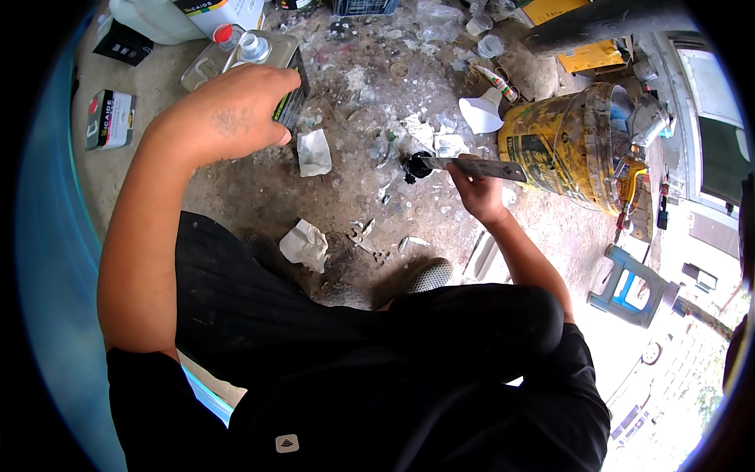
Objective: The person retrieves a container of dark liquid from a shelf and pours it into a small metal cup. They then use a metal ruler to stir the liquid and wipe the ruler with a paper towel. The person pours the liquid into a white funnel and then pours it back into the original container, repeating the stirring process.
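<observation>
My left hand (236,114) grips a rectangular metal can (283,55) with a silver spout, at the upper left; its fingers are curled over the can's right side. My right hand (480,193) holds a long, flat metal strip (505,170). The strip's left end lies over a small black container (418,169) with dark material in it and smears around its base on the stained floor (362,94). A white paper scrap (314,152) lies between the can and the black container, and a crumpled paper (303,244) lies lower down.
A dirty yellow bucket (543,145) stands at the right, beside a white funnel (480,114). More cans, a jug (157,20), a boxy can (110,118) and clear cups (487,43) are around the back and left. A grey-blue stool (625,287) is at the right.
</observation>
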A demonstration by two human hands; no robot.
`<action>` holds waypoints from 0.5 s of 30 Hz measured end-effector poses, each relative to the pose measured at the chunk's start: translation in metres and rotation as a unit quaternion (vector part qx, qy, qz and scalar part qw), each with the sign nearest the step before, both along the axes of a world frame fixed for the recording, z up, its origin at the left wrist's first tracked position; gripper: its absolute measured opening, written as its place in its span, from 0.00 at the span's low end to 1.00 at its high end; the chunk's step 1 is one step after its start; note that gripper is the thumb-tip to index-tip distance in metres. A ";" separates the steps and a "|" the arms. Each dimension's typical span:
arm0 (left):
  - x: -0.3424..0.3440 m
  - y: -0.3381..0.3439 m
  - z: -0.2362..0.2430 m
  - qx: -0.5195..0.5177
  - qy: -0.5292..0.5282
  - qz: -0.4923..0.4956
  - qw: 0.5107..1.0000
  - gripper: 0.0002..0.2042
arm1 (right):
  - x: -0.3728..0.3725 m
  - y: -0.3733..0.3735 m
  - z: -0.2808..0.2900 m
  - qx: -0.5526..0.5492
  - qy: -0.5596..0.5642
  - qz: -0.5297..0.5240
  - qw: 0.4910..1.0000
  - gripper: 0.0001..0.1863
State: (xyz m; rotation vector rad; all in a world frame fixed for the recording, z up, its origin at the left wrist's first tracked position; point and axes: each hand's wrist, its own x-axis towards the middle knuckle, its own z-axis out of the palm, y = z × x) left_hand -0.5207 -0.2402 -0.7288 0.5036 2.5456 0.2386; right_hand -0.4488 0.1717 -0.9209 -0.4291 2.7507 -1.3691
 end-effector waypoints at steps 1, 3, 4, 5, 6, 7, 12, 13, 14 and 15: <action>-0.001 0.000 -0.001 0.000 0.001 -0.002 1.000 0.32 | 0.000 0.000 -0.001 -0.001 -0.005 -0.003 1.000 0.04; 0.000 -0.001 -0.002 0.005 0.002 -0.002 1.000 0.32 | -0.001 -0.002 -0.004 -0.005 -0.015 -0.010 1.000 0.04; 0.001 -0.001 -0.001 0.009 0.002 0.001 1.000 0.32 | -0.001 -0.001 -0.008 0.021 -0.010 -0.007 1.000 0.04; 0.001 -0.001 -0.001 0.014 0.002 0.004 1.000 0.32 | 0.000 0.002 -0.015 0.046 -0.005 -0.003 0.999 0.04; 0.001 0.000 -0.001 0.011 -0.001 0.003 1.000 0.32 | 0.000 0.002 -0.018 0.072 0.000 -0.001 0.997 0.04; 0.000 0.000 -0.001 0.008 -0.003 0.003 1.000 0.32 | 0.000 0.002 -0.021 0.073 0.009 0.002 0.997 0.05; -0.001 0.002 0.001 -0.005 -0.011 0.009 1.000 0.33 | 0.001 0.000 -0.027 0.076 0.016 0.009 0.997 0.06; 0.000 0.002 0.001 -0.002 -0.008 0.009 1.000 0.33 | 0.002 0.000 -0.029 0.075 0.010 0.004 0.997 0.06; -0.001 0.002 0.000 0.001 -0.005 0.009 1.000 0.33 | 0.002 0.001 -0.029 0.073 0.005 0.007 0.997 0.06; 0.000 0.001 0.000 0.002 -0.004 0.007 1.000 0.33 | 0.003 -0.001 -0.028 0.070 0.000 0.012 0.997 0.06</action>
